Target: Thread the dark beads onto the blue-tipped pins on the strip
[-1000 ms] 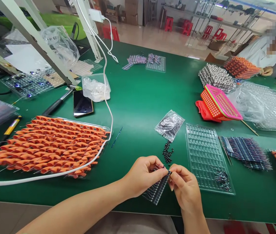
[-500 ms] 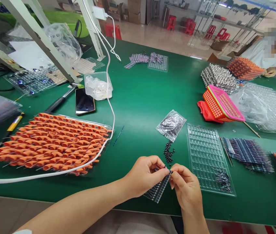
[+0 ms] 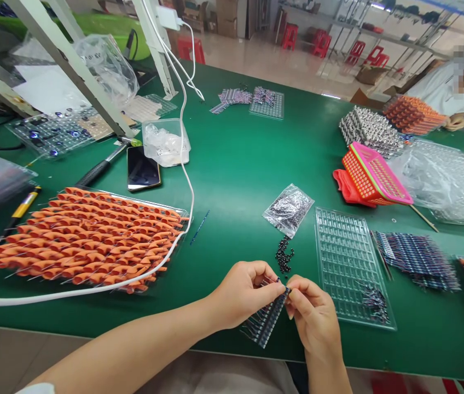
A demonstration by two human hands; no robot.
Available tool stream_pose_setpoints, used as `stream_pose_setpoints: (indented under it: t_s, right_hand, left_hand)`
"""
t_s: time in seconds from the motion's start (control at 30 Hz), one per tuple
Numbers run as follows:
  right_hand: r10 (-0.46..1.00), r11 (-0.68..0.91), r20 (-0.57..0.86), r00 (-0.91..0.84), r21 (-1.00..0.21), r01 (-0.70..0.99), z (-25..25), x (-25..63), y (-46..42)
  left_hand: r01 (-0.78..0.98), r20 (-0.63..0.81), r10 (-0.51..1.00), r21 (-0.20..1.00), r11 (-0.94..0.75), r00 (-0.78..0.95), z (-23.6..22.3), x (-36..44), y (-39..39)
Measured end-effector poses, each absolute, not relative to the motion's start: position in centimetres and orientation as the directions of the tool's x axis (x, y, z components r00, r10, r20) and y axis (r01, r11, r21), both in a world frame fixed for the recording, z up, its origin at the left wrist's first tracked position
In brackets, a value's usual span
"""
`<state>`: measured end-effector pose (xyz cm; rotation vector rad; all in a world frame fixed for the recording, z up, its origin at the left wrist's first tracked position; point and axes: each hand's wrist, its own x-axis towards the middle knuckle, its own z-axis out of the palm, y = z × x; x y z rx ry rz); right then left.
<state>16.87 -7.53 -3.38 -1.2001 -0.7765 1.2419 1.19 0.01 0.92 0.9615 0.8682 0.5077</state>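
Observation:
My left hand is closed on a dark strip of small circuit boards with thin wires sticking out along one side. At the strip's upper end, the fingertips of my right hand are pinched together; whatever tiny piece they hold is hidden. Just beyond my fingers lie loose small black parts, spilled from the mouth of a clear plastic bag. To the right is a clear blister tray, with a small bunch of wired parts in its near right corner.
Stacked wired strips lie right of the tray beside tweezers. Orange pieces fill a tray at left, crossed by a white cable. A phone, a hammer and a pink basket stand farther off. A person's hand shows far right.
Both hands stay at the strip's upper end with hardly any movement. The strip's lower end has swung slightly down. The whole view has shifted a little.

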Motion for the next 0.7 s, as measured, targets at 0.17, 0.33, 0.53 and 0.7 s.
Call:
stream_pose_setpoints:
  t_s: [0.17, 0.33, 0.53, 0.7]
  right_hand:
    - [0.965, -0.095, -0.164, 0.206, -0.946, -0.309, -3.40, 16.88, -7.49]
    - [0.960, -0.101, -0.177, 0.219, -0.943, -0.317, -3.58, 16.88, -7.51]
    - [0.957, -0.126, -0.200, 0.212, -0.939, -0.319, -3.52, 16.93, -7.52]
    - [0.960, -0.109, -0.179, 0.217, -0.948, -0.300, -3.38, 17.00, -7.49]
  left_hand:
    - [-0.009, -0.411, 0.707, 0.861, 0.508, 0.575, 0.83, 1.20, 0.06]
    - [-0.001, -0.398, 0.727, 0.877, 0.480, 0.559, 0.86, 1.39, -0.07]
    - [0.036, -0.358, 0.760, 0.914, 0.404, 0.542, 1.16, 1.29, -0.20]
    - [0.051, -0.356, 0.758, 0.917, 0.395, 0.546, 1.23, 1.20, -0.06]
